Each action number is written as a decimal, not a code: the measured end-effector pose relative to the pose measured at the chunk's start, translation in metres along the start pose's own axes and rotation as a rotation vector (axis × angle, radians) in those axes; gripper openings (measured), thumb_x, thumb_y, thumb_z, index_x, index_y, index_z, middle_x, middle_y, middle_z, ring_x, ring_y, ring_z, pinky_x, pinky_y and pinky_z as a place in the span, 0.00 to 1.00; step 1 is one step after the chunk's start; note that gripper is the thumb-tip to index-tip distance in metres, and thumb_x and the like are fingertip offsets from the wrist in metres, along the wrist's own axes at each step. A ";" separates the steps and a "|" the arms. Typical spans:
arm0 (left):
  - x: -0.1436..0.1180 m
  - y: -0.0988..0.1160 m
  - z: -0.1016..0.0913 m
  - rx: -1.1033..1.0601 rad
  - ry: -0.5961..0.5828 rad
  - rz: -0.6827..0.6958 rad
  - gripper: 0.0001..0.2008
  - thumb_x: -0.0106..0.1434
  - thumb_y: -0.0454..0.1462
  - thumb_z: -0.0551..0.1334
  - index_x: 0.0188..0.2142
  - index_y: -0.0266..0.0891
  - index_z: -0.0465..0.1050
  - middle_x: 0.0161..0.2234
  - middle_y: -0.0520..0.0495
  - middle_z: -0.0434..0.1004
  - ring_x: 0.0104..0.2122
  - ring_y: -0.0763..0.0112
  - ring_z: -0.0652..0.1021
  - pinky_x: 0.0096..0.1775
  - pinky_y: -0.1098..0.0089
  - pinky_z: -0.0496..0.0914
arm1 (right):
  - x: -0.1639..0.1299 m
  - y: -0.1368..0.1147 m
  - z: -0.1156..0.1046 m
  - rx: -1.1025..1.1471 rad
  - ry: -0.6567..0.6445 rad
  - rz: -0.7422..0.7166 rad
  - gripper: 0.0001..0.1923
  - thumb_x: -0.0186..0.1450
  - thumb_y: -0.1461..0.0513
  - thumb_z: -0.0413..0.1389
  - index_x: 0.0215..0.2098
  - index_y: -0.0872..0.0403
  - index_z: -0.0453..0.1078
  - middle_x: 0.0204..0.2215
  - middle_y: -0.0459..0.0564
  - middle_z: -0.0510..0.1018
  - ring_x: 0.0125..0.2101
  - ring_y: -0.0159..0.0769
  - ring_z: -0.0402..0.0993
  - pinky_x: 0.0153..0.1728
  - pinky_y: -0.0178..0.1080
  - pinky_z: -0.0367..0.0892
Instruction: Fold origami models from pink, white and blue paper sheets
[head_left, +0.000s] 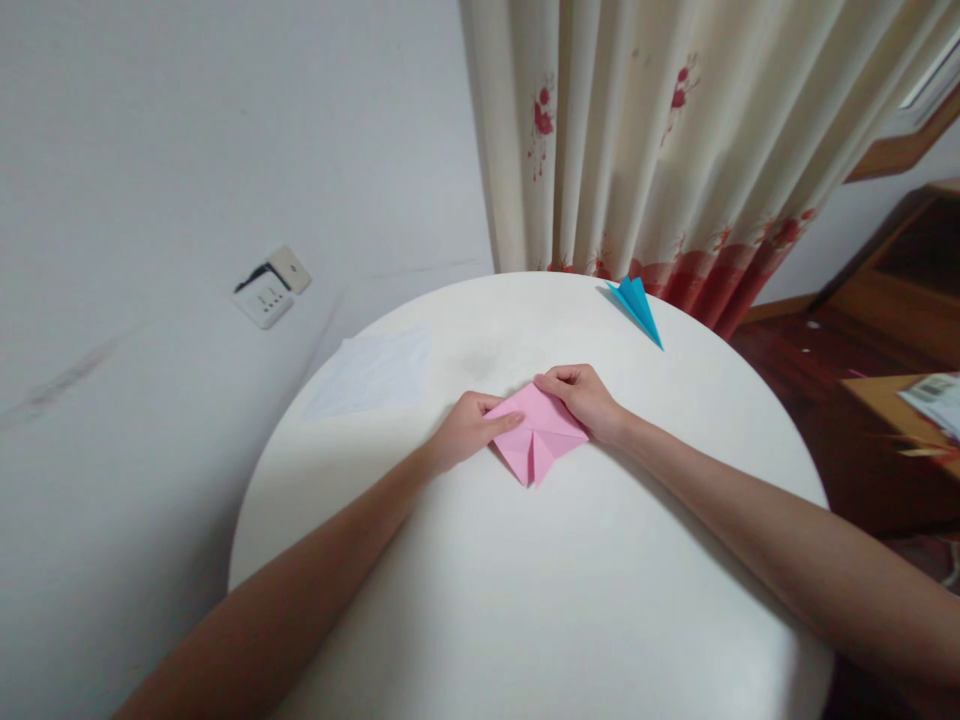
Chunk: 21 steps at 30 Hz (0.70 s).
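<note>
Two bare forearms are reaching in from the near edge over a round white table [525,600], matte top, filling the lower centre of view. L hand [466,428] is lying curled on the tabletop, index finger stretched out and pressing the left edge of a folded pink paper [538,432]. R hand [581,396] is resting loosely curled w/ fingertips pinning the paper's upper right corner; neither hand is lifting it. The pink paper is lying flat at table centre, creased, point toward the viewer. A white sheet [375,372] is lying flat near the left rim. A blue paper plane [637,306] is sitting at the far rim, well apart from the hands. Bkgd: cream curtain [660,140] w/ red floral print hanging behind the table; wall socket [271,288] on the grey wall at left; wooden furniture [900,290] at right. No legible writing.
</note>
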<state>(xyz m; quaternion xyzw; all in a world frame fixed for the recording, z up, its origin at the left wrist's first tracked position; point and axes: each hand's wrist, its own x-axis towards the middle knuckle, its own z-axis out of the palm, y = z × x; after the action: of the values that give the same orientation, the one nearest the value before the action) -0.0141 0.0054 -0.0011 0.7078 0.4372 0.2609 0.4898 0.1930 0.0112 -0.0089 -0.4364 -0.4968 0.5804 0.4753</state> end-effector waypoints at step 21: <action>0.004 -0.001 0.005 -0.190 0.128 -0.017 0.20 0.57 0.49 0.67 0.29 0.31 0.78 0.23 0.49 0.72 0.24 0.73 0.69 0.27 0.73 0.59 | -0.002 -0.002 -0.009 -0.214 -0.262 0.067 0.20 0.52 0.50 0.67 0.26 0.61 0.74 0.21 0.47 0.73 0.21 0.28 0.64 0.22 0.33 0.59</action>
<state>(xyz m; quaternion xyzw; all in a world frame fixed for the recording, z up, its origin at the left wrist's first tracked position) -0.0090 0.0070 -0.0041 0.6364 0.4469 0.3418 0.5277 0.2029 0.0105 -0.0082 -0.4213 -0.5987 0.5917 0.3377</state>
